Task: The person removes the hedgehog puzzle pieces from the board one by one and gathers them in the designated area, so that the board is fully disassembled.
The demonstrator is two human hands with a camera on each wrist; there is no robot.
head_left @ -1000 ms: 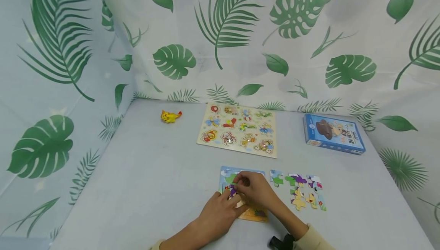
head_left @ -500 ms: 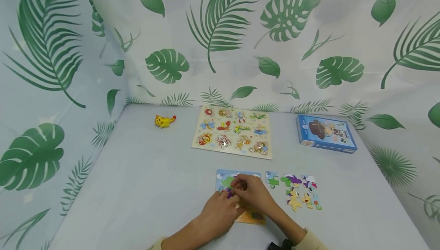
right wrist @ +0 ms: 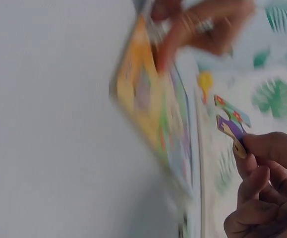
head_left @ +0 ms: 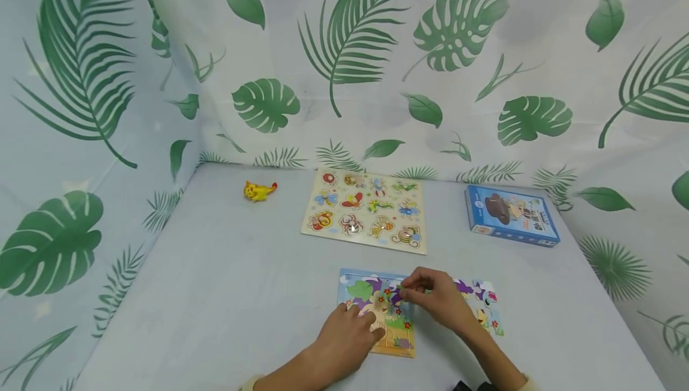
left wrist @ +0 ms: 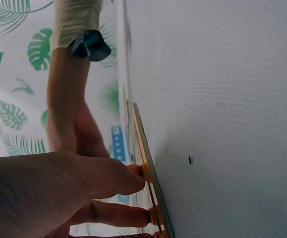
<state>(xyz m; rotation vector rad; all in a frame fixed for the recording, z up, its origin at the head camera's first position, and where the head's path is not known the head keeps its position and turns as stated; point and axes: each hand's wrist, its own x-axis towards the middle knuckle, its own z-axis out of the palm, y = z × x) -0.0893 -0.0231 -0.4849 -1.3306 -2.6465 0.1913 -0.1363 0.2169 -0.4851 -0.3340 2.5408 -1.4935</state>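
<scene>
A jigsaw board (head_left: 405, 343) with a sky-blue top edge and an orange lower edge lies on the table in the head view. My left hand (head_left: 347, 334) rests on its left side, thumb and fingertips pressing on the surface. Between thumb and fingers, my right hand (head_left: 438, 301) pinches a jigsaw piece (right wrist: 231, 121), purple and green with red flowers. In the right wrist view this piece is raised off the board. Several loose jigsaw pieces (head_left: 487, 295) lie right of the board, partly hidden by the right hand and forearm.
Behind the jigsaw lies a wooden board (head_left: 366, 211) with insect pictures. A blue box (head_left: 511, 214) is at the back right, and a small yellow toy animal (head_left: 259, 191) at the back left. A leaf-patterned cloth (head_left: 344, 50) rises behind the table (head_left: 231, 283).
My right hand has moved right from beside the left hand, carrying the jigsaw piece toward the board's right side, so more of the board shows. The left hand stays on the board.
</scene>
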